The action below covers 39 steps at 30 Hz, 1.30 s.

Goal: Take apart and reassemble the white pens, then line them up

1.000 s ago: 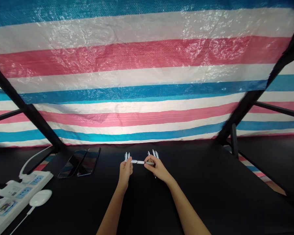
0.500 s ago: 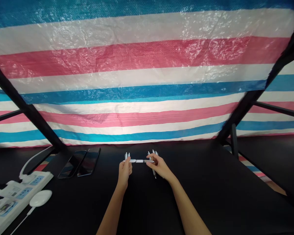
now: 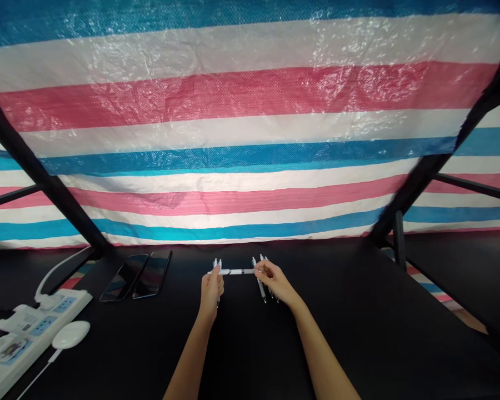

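A white pen [image 3: 235, 271] with a clear grey end lies level between my two hands, above the black table. My left hand [image 3: 210, 290] is closed around its left part, thumb on top. At its right end, the fingertips of my right hand [image 3: 274, 280] pinch the tip. Behind my left hand stand out the tops of a couple of white pens [image 3: 217, 261], their lower parts mostly hidden by that hand. Several more white pens [image 3: 260, 287] lie side by side on the table, partly covered by my right hand, tips toward me.
Two dark phones [image 3: 153, 274] lie on the black table [image 3: 379, 333] at the left. Nearer on that side are a white power strip [image 3: 37, 328] with plugs and a white round-headed cable device [image 3: 71, 334]. Black frame bars rise on both sides before a striped sheet [image 3: 250, 200].
My right hand has shifted slightly right, its fingers now nearer the pen's end, leaving more of the clear part showing. My left hand keeps its hold, almost unmoved.
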Available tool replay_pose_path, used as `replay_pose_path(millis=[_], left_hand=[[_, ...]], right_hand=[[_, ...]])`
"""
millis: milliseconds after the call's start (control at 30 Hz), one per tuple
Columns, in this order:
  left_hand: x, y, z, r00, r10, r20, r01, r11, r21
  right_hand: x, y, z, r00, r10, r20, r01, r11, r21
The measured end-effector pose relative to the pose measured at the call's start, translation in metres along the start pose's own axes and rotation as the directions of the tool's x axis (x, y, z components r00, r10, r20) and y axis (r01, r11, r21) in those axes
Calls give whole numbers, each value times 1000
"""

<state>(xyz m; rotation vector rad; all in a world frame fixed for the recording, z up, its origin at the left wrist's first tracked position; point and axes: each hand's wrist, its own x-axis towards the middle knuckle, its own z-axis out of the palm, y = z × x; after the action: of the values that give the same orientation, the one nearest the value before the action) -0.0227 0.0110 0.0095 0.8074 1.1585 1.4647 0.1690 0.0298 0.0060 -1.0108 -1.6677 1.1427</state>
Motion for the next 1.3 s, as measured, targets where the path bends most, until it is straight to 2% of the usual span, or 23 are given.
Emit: replay_pose_path(millis=[167,267,433,600,800,933,1033,1167,1300], left_hand=[[0,-1,0,1000,-11,19,11,1000,5],[-1,-1,1,1000,-17,20,16,1000,9],[-1,0,2,1000,-21,-3,22,1000,6],[-1,0,2,1000,-27,11,26,1000,15],[-1,0,2,1000,-13,-1,13,1000,-11],[-1,-1,2,1000,-15,-2,15,1000,-17],[-1,-2,2,1000,-17,-2,17,1000,-15],[-1,0,1,1000,-12,-15,12,1000,-27],[0,1,1,1000,-10,-21,9,999,-39]], right_hand=[[1,2,1,997,49,51,-47,998,-35],[2,5,2,997,67,31,-66,996,-52],[2,6,1,999,30,23,-30,999,-11],[3,7,2,996,89,6,-88,994,-66],[3,5,0,1000,7,6,-7,1000,28],[3,4,1,998,49,44,-49,999,-5],[3,5,2,997,79,4,-79,996,-41],[2,5,1,999,10,-38,-10,1000,6],[1,5,-1,1000,-16,3,16,1000,16]])
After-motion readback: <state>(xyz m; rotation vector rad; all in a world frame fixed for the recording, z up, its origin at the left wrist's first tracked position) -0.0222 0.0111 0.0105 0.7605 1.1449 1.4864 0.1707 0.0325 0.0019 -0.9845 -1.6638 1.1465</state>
